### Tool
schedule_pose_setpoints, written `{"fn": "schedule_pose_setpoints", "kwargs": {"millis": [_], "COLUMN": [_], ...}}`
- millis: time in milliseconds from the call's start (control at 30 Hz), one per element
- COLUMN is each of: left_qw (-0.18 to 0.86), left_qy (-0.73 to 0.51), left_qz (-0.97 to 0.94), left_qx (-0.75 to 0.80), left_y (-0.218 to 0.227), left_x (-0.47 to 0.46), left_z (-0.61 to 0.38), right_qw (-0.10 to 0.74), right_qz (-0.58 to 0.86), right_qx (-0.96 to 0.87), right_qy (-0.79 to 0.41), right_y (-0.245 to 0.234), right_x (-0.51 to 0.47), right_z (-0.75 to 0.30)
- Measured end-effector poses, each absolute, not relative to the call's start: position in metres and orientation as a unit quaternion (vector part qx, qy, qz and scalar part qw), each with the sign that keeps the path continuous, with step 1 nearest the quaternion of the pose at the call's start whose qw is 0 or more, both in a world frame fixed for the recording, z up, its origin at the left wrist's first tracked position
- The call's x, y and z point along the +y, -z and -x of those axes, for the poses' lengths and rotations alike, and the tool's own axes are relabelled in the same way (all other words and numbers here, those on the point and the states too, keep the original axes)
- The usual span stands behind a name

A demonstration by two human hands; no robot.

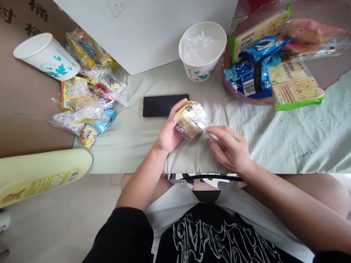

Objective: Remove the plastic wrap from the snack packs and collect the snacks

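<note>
Your left hand (168, 132) grips a wrapped snack (192, 115); your right hand (232, 148) pinches a small tool (204, 130), tip at the snack.

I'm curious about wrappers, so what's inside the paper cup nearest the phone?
Crumpled clear plastic shows inside the paper cup. It covers the cup's bottom, so whether anything lies underneath can't be seen.

You wear a black shirt (203, 219) with jagged, pale-outlined lettering (216, 237) across its front, nearer your body than your bare fingers (223, 133). Its left sleeve (123, 233) is plain black. Between shirt and fingers, whitish shorts (170, 202) show.
</note>
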State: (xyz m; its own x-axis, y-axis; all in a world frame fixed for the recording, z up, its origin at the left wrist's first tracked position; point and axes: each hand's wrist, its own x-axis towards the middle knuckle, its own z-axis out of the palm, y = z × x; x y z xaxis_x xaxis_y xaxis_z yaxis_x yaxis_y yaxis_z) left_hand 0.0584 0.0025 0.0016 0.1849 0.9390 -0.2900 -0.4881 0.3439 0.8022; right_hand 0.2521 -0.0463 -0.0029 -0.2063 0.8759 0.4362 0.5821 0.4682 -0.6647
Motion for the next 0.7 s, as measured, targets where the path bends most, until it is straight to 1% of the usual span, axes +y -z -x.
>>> {"fn": "schedule_pose_setpoints", "kwargs": {"millis": [167,333,433,533,600,700], "left_qw": [0.699,0.658,0.647,0.672,0.701,0.745], "left_qy": [-0.522,-0.542,-0.543,-0.514,-0.479,-0.427], "left_qz": [-0.285,-0.284,-0.277,-0.282,-0.289,-0.3], "left_qx": [0.396,0.439,0.458,0.453,0.443,0.414], "left_y": [-0.002,-0.02,-0.029,-0.027,-0.021,-0.011], "left_x": [0.002,0.013,0.015,0.008,0.001,-0.007], "left_z": [-0.062,-0.04,-0.028,-0.032,-0.042,-0.058], "right_qw": [0.383,0.36,0.354,0.334,0.328,0.363], "right_qz": [0.508,0.505,0.548,0.603,0.613,0.539], "right_qx": [-0.749,-0.758,-0.736,-0.711,-0.71,-0.747], "right_qy": [-0.188,-0.201,-0.178,-0.138,-0.115,-0.14], "right_y": [0.006,0.002,0.002,0.004,0.004,0.002], "right_x": [-0.046,-0.044,-0.038,-0.031,-0.028,-0.029], "right_z": [-0.25,-0.261,-0.272,-0.282,-0.285,-0.282]}}
